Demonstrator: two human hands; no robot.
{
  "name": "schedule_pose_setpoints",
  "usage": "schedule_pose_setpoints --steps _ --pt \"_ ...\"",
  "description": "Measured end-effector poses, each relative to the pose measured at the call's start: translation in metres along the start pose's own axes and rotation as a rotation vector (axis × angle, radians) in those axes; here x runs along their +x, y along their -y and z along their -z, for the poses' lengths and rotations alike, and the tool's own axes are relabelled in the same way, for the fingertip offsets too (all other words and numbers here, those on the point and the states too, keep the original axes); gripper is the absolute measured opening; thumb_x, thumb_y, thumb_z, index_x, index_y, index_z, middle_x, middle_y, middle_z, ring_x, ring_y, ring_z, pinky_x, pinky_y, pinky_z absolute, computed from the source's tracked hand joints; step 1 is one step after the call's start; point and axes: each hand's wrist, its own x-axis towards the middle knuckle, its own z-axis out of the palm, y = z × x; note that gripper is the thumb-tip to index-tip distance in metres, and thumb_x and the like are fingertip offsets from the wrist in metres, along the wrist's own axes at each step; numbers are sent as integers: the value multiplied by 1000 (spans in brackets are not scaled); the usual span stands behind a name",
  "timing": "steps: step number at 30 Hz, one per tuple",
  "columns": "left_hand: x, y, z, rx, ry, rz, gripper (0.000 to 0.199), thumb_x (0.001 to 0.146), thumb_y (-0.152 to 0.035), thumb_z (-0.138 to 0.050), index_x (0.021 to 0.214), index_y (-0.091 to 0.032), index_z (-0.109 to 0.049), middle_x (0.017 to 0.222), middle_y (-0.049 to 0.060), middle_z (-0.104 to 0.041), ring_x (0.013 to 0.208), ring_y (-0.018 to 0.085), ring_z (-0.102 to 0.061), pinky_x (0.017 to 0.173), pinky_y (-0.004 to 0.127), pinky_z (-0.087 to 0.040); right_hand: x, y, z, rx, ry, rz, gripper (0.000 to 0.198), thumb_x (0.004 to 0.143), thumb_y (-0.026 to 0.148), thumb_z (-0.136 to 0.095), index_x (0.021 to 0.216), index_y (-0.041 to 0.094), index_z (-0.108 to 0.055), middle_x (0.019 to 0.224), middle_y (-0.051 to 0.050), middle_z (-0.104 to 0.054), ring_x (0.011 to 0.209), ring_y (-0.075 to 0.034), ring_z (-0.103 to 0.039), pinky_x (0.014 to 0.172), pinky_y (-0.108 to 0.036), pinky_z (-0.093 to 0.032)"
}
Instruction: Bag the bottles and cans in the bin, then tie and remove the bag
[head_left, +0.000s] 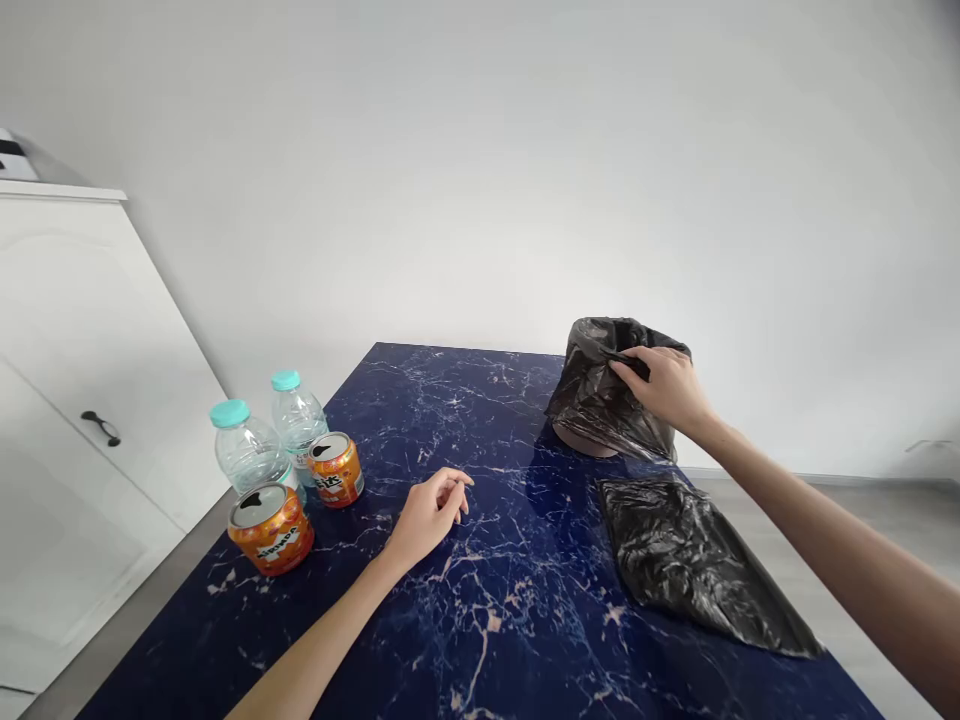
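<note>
At the far right of the table, a black plastic bag (589,385) lines a small round bin (581,440) and folds over its rim. My right hand (667,385) pinches the bag's edge at the near side of the opening, thumb and fingers closed on the film. My left hand (435,512) rests on the table's middle, loosely curled, with nothing in it. Nearest to it on the left stands an orange soda can (335,470) with its tab hole open. A second black plastic bag (697,565) lies flat, close to the right edge.
Another opened orange can (271,530) stands at the left, in front of two clear bottles (251,450) (298,415) with turquoise caps. All are on the dark blue marbled table (480,600). A white cabinet (82,330) stands left of it, and a pale wall (480,180) rises behind.
</note>
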Motion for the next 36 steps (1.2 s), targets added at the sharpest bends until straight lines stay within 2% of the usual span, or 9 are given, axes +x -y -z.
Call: schedule_pose_setpoints --steps 8,14,18,22,25,28,30,33,36 --pt "0 1 2 -8 -109 -5 29 104 -47 -55 109 -22 -71 76 2 -73 69 19 -69 69 30 -53 -33 55 31 181 53 189 38 107 55 -58 113 22 -76 110 -13 -80 110 -34 -73 98 -53 -58" --pt "7 13 8 -33 -397 37 35 102 -52 -57 116 -22 -68 122 13 -74 111 28 -72 98 41 -54 -63 119 68 467 131 457 8 108 27 -65 114 24 -69 105 -5 -77 109 -25 -71 116 -55 -50" --pt "11 16 12 -136 -428 67 45 104 -61 -53 119 -22 -69 123 12 -76 119 30 -70 108 46 -52 -75 144 79 586 163 565 15 106 19 -67 119 25 -66 107 -3 -76 107 -22 -72 124 -57 -44" --pt "14 18 12 -282 -359 58 58 105 -69 -43 125 -23 -73 131 9 -78 128 30 -69 112 46 -54 -85 153 83 570 154 586 30 104 24 -68 132 32 -63 132 -6 -74 134 -29 -65 131 -65 -35" --pt "13 20 10 -367 -311 58 68 102 -75 -42 135 -24 -72 138 9 -77 140 31 -64 118 48 -52 -94 153 78 571 126 449 50 107 41 -59 156 37 -49 168 -7 -49 158 -36 -43 134 -68 -28" --pt "10 20 7 -413 -274 77 74 97 -82 -46 140 -27 -72 145 8 -74 149 32 -57 122 48 -49 -108 146 58 701 78 139 59 112 49 -37 170 37 -34 181 -2 -28 168 -32 -25 136 -61 -26" --pt "8 15 6 -428 -242 101 78 98 -84 -43 142 -27 -72 147 8 -73 150 33 -57 123 49 -49 -121 140 36 796 68 -125 61 113 52 -27 172 36 -31 180 0 -32 168 -28 -24 137 -57 -25" --pt "4 5 4 -426 -189 132 79 98 -85 -42 139 -26 -75 141 8 -76 148 34 -59 125 52 -47 -148 132 -2 864 97 -443 67 111 60 -27 171 32 -39 167 -4 -54 167 -31 -28 135 -58 -29" --pt "1 -6 4 -403 -125 162 71 97 -83 -51 131 -28 -79 132 7 -81 146 36 -61 125 55 -47 -174 129 -36 873 129 -507 70 109 66 -30 166 31 -49 154 -7 -66 159 -34 -43 130 -57 -40"
